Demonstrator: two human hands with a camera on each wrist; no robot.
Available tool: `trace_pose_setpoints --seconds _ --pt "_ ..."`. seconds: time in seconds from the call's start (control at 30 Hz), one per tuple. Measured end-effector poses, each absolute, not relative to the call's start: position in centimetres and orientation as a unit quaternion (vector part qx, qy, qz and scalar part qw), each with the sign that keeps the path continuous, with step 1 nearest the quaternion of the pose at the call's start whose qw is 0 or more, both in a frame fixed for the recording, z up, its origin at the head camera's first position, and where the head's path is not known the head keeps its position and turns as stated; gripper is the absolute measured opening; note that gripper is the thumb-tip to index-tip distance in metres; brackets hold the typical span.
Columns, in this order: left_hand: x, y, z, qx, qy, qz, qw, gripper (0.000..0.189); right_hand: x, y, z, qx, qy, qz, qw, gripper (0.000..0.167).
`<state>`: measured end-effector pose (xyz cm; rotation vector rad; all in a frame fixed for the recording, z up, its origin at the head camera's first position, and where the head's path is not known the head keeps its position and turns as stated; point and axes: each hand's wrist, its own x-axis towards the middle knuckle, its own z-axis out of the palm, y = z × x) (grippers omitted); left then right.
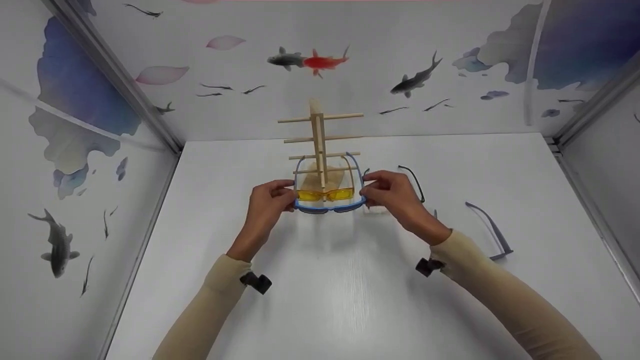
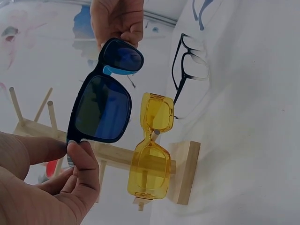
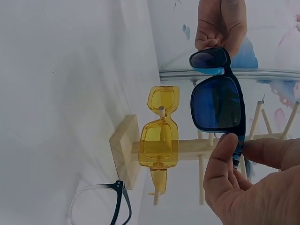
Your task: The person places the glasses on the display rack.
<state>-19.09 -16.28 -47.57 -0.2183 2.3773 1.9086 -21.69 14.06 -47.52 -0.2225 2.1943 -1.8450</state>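
Note:
Both hands hold one pair of blue-framed sunglasses [image 1: 330, 209] with dark lenses, one hand at each hinge end. My left hand [image 1: 267, 205] pinches the left corner between thumb and fingers; my right hand [image 1: 397, 197] pinches the right corner. The temples point away toward a wooden glasses stand [image 1: 318, 135] with several crossbars. Yellow glasses [image 1: 341, 194] rest on the stand's lowest peg, just behind the sunglasses in the head view. In the left wrist view, the sunglasses' lenses [image 2: 104, 108] hang above the yellow pair, apart from it.
Black-and-clear glasses [image 2: 194, 65] lie on the white table [image 1: 320, 300] to the right of the stand, partly hidden by the right hand in the head view. Farther right lie grey-blue glasses [image 1: 492, 227], partly behind the right forearm. A patterned wall [image 1: 370, 100] stands behind the stand.

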Motion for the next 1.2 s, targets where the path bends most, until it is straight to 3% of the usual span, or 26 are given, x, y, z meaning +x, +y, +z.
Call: trace_pose_setpoints --seconds 1.2 --pt "-23.6 -17.0 -47.0 -0.071 0.791 0.607 0.032 0.039 -25.9 12.6 -47.6 -0.028 0.732 -0.666 0.141 0.039"
